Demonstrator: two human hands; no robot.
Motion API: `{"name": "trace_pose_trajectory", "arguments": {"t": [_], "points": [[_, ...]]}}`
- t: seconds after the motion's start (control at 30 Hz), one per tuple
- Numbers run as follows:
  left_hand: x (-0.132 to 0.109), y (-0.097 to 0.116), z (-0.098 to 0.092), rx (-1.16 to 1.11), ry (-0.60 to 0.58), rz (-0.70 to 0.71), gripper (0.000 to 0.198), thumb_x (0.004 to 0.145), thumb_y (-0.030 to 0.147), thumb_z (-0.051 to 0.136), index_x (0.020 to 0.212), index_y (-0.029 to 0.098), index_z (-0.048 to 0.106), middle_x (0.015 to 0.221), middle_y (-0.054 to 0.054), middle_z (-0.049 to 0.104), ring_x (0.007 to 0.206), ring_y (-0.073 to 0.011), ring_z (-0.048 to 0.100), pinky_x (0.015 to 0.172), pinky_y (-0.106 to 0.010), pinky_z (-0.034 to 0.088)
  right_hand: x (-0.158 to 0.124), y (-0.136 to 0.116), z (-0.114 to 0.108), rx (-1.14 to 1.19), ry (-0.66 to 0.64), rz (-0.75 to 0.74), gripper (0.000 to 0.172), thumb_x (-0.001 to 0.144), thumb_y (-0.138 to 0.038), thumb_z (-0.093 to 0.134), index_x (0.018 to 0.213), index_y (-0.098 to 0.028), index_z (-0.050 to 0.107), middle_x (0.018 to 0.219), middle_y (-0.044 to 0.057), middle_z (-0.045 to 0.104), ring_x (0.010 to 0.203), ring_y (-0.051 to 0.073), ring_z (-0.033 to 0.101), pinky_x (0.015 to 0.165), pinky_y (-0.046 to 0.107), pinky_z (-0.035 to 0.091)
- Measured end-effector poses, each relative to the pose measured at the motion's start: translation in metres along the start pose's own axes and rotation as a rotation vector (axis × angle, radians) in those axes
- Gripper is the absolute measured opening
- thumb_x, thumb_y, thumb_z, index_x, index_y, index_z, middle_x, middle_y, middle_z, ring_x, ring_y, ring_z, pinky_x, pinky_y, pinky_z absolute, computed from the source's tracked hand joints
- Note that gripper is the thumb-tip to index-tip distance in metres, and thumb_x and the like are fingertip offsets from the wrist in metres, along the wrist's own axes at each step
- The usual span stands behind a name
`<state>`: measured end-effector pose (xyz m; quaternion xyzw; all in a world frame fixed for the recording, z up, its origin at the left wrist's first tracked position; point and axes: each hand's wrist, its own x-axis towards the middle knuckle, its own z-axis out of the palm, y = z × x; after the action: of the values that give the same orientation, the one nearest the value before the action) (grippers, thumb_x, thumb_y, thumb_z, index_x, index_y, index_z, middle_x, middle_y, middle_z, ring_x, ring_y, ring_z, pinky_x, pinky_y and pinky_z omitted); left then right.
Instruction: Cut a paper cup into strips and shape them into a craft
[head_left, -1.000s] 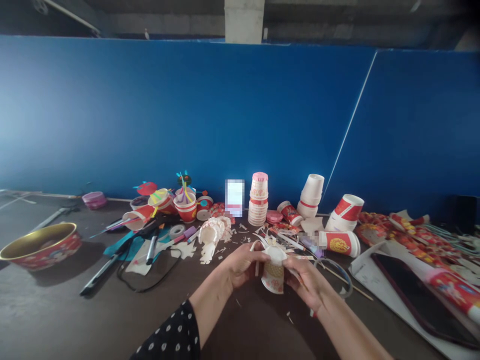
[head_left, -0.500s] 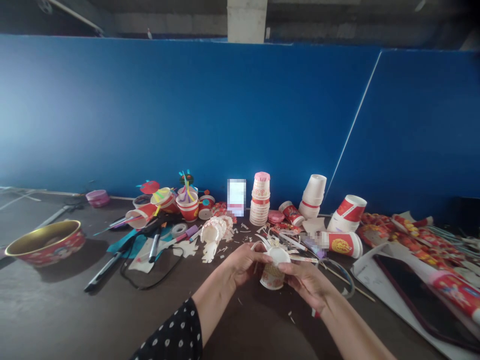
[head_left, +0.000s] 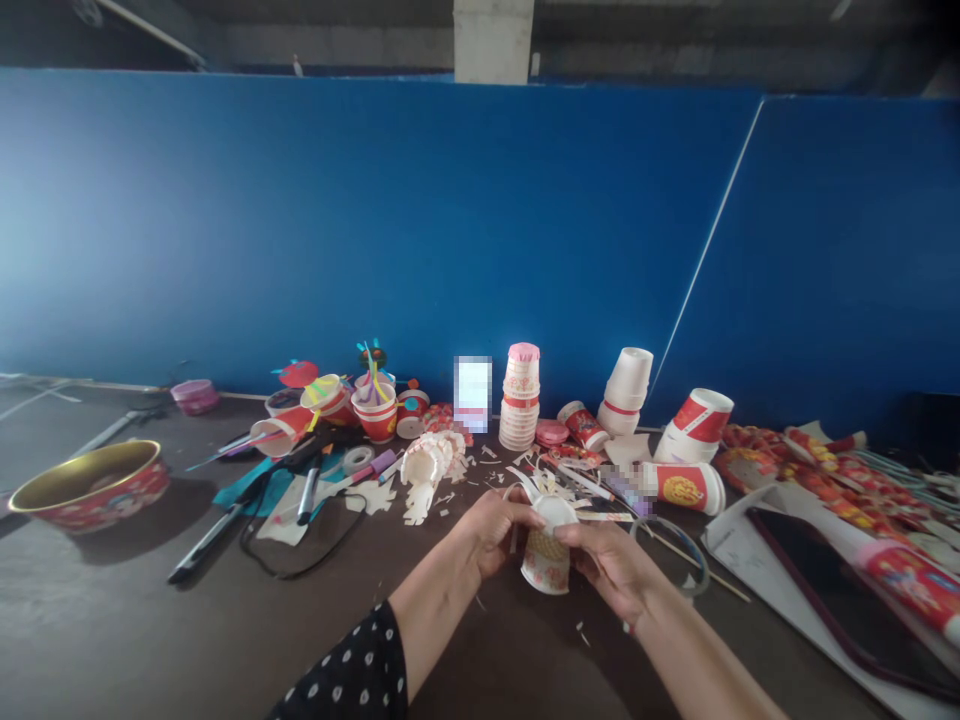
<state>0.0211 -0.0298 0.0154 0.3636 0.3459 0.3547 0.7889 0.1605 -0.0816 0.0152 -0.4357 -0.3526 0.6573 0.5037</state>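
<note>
Both hands hold a small upturned paper cup [head_left: 547, 556] with a yellow and red pattern, just above the dark table [head_left: 150, 640]. My left hand [head_left: 491, 528] pinches its white base from the left. From the right, my right hand [head_left: 611, 562] closes its fingers on the same cup. Cut white paper strips [head_left: 534, 484] stick up behind the cup. A black sleeve with white dots covers my left forearm.
Stacks of paper cups [head_left: 518, 398], [head_left: 625, 388] stand by the blue wall. Decorated red cups [head_left: 375, 410], markers, a tape roll [head_left: 358, 460] and paper scraps lie to the left. A red and gold bowl [head_left: 88, 485] sits far left. A dark tablet [head_left: 847, 600] lies right.
The cup has turned slightly between my fingers and sits a little lower; both hands stay closed on it. The view shifted a bit.
</note>
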Motion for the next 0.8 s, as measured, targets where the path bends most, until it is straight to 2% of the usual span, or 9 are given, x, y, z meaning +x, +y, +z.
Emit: {"name": "trace_pose_trajectory", "arguments": {"t": [0.13,0.3,0.4,0.6,0.7,0.8], "points": [[-0.004,0.003,0.006,-0.014,0.034,0.007,0.018,0.043,0.000,0.056,0.055,0.013,0.051,0.053,-0.001,0.059,0.052,-0.0139,0.056,0.058,-0.026,0.044,0.002,0.002,-0.001,-0.011,0.000,-0.009,0.023,0.056,-0.018,0.066,0.079,-0.015,0.067,0.079,0.004,0.071,0.087,0.025,0.060,0.079,0.036,0.042],[-0.004,0.004,0.001,0.010,-0.069,-0.094,0.025,0.044,0.005,0.062,0.066,0.014,0.055,0.058,0.000,0.060,0.055,-0.0153,0.057,0.057,-0.027,0.045,0.001,0.000,0.000,-0.013,0.021,0.012,0.027,0.054,-0.017,0.065,0.082,-0.016,0.067,0.077,0.004,0.071,0.083,0.024,0.061,0.078,0.036,0.042],[-0.003,0.003,-0.003,0.039,-0.081,-0.130,0.027,0.046,0.007,0.063,0.070,0.014,0.055,0.060,-0.001,0.061,0.057,-0.0160,0.058,0.057,-0.028,0.044,-0.001,-0.002,0.000,-0.017,0.006,0.012,0.029,0.055,-0.018,0.065,0.083,-0.017,0.067,0.079,0.003,0.071,0.082,0.023,0.061,0.078,0.035,0.042],[-0.006,0.003,0.005,-0.039,-0.050,-0.067,0.023,0.043,0.001,0.056,0.063,0.012,0.055,0.057,-0.002,0.061,0.062,-0.0190,0.060,0.062,-0.028,0.045,0.001,0.001,-0.001,-0.031,-0.044,-0.009,0.028,0.058,-0.018,0.065,0.086,-0.017,0.067,0.086,0.004,0.071,0.086,0.023,0.061,0.081,0.035,0.041],[-0.005,0.001,0.008,-0.065,-0.058,-0.036,0.023,0.040,-0.001,0.054,0.059,0.012,0.054,0.054,-0.003,0.060,0.065,-0.0207,0.061,0.063,-0.028,0.045,0.003,0.003,-0.002,-0.037,-0.053,-0.008,0.032,0.057,-0.016,0.065,0.089,-0.015,0.067,0.086,0.005,0.071,0.090,0.025,0.060,0.084,0.037,0.041],[-0.003,-0.003,0.008,-0.042,-0.015,-0.003,0.022,0.040,-0.002,0.053,0.057,0.011,0.053,0.052,-0.002,0.058,0.060,-0.0199,0.060,0.060,-0.028,0.045,0.004,0.004,-0.001,-0.038,-0.057,-0.017,0.036,0.055,-0.013,0.064,0.090,-0.014,0.067,0.087,0.006,0.071,0.093,0.026,0.058,0.085,0.038,0.040]]}}
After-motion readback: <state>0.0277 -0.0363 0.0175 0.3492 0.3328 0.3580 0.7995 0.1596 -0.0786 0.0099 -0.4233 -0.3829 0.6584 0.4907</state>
